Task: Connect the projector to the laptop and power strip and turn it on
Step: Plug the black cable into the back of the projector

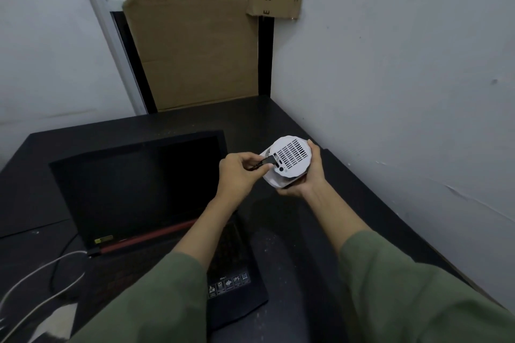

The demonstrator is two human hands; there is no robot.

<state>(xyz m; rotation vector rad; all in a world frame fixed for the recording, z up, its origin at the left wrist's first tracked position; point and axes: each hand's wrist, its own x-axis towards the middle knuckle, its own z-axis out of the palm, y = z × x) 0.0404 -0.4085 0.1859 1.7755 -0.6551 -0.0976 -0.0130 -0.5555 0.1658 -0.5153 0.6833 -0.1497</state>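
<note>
white projector [288, 163] gripped in right hand [309, 175]; left hand [239, 172] pinches black plug [266, 162], seemingly at its port.

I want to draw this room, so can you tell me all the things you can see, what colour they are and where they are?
projector: one, white, round, held above the desk with its vented back facing the camera
plug: one, black, pinched at the projector's ports
laptop: one, black with a red hinge strip, open on the desk, screen dark
desk: one, black, in the corner
cables: at least two, white and black, at the laptop's left side
cardboard: several brown pieces, covering the window behind the desk
walls: white, left and right
left hand: one, holding the plug
right hand: one, cradling the projector
sleeves: two, green
</note>
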